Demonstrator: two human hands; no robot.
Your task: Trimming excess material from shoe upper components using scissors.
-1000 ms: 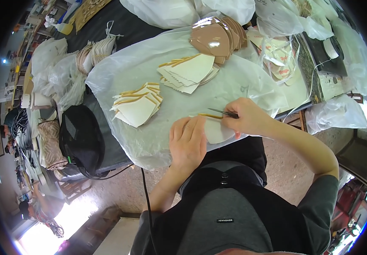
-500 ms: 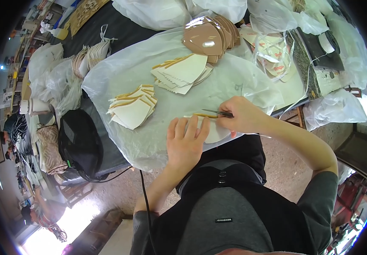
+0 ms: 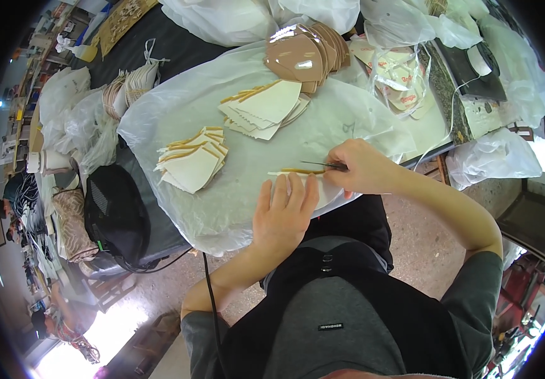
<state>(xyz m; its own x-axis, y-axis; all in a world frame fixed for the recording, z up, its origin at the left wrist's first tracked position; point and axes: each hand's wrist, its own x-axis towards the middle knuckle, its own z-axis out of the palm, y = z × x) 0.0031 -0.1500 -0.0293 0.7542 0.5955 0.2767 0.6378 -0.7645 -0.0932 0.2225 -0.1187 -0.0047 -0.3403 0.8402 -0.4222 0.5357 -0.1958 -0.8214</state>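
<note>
My left hand (image 3: 285,208) lies flat with its fingers spread, pressing a white cut piece (image 3: 277,173) that has a yellow-brown strip along its far edge. Most of that piece is hidden under my fingers. At its right end my right hand (image 3: 362,167) is closed around a slim dark pointed tool (image 3: 335,166), its thin tip reaching left just above the strip. Whether the tool is a pair of scissors cannot be made out. Farther off are two fanned stacks of similar pieces, a left stack (image 3: 191,163) and a middle stack (image 3: 266,110).
A translucent plastic sheet (image 3: 159,107) covers the work table. Glossy brown panels (image 3: 297,57) are piled at its far side, beside a bag of printed pieces (image 3: 402,79). A black mesh bag (image 3: 116,208) sits left; a black cable (image 3: 209,284) hangs by my left arm.
My left hand has slid slightly to the right along the white piece, and its elbow has swung outward. My right hand keeps its hold on the tool. The whole view has shifted slightly.
</note>
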